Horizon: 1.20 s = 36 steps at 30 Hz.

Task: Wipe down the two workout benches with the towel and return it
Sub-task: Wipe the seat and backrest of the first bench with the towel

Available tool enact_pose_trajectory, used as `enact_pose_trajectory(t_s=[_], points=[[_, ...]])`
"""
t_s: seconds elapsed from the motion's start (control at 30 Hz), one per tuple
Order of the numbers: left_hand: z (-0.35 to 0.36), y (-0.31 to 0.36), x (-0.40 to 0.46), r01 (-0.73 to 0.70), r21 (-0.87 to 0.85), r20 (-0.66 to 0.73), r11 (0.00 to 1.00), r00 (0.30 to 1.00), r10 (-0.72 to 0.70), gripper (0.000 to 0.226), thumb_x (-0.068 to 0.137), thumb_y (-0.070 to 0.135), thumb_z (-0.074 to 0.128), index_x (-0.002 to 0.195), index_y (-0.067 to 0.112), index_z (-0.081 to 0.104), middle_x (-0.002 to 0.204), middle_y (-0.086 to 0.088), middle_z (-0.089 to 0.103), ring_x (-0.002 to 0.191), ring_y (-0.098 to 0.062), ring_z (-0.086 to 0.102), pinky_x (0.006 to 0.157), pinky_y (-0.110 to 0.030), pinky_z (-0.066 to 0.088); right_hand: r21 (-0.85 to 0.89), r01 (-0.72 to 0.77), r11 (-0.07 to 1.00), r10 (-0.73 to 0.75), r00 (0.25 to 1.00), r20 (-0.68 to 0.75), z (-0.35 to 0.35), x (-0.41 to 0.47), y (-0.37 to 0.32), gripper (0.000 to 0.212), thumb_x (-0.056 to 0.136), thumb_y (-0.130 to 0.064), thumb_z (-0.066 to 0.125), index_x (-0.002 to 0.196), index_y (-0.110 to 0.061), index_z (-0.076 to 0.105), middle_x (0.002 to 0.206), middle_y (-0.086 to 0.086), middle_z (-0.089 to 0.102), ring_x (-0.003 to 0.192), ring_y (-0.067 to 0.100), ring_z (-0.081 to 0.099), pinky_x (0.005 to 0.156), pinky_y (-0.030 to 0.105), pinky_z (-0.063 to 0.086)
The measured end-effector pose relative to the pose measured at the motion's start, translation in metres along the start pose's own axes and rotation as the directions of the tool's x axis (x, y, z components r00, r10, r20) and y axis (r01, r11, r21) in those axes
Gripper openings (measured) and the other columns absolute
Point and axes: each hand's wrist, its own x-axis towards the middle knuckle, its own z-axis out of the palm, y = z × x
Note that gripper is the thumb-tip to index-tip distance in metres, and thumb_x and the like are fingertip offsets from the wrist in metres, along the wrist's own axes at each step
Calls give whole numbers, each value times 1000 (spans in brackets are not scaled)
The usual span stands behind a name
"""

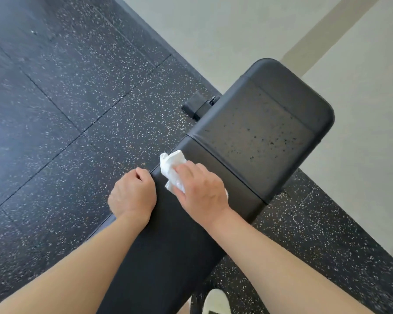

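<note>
The right hand (202,189) lies palm-down on the black bench (254,132), its fingers curled over a crumpled white towel (171,165) and pressing it onto the pad near the bench's left edge, just short of the seam between the long pad and the speckled end pad; most of the towel sticks out past the fingertips and toward the left hand, with a small bit showing at the wrist side. The left hand (133,193) grips the bench's left edge, fingers curled over it, just beside the towel. Speckled rubber floor (66,98) lies around the bench.
</note>
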Motion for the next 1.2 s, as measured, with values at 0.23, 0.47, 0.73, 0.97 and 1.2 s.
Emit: enact_pose_trajectory(t_s=[0.23,0.47,0.73,0.97,1.2], points=[[0,0,0,7,33,3,999,1000,-7,46,94,35,26,65,14,55,66,-6,57,61,-23,47,64,-40,36,62,-3,998,-1,998,66,3,25,-10,33,84,-36,82,103,-12,71,88,1,65,72,23,59,53,34,47],[-2,2,-8,-131,54,-37,990,990,134,42,96,35,22,69,13,45,66,-4,49,62,-31,44,65,-42,33,65,130,989,-135,988,75,-37,-31,53,25,87,-36,70,96,-12,70,81,0,60,67,20,56,51,33,48],[-1,57,-11,-113,-96,39,989,992,117,42,101,34,26,78,10,50,74,-4,53,84,-36,52,71,-40,35,94,55,994,-73,979,193,-105,-111,151,24,91,-36,69,110,-20,65,88,-10,51,75,11,47,54,23,47],[23,112,5,31,-16,-93,999,995,-33,50,100,41,26,72,13,56,81,-9,55,81,-35,50,76,-41,35,182,-76,980,63,995,73,-109,-104,175,27,99,-39,64,119,-21,62,93,-8,52,79,12,48,63,20,43],[29,109,8,33,30,-144,999,989,-28,44,95,35,29,66,11,53,64,-4,49,71,-37,51,68,-38,33,99,-29,995,38,996,-83,-49,-35,127,17,90,-33,76,93,-17,71,80,-2,56,68,19,50,53,32,46]])
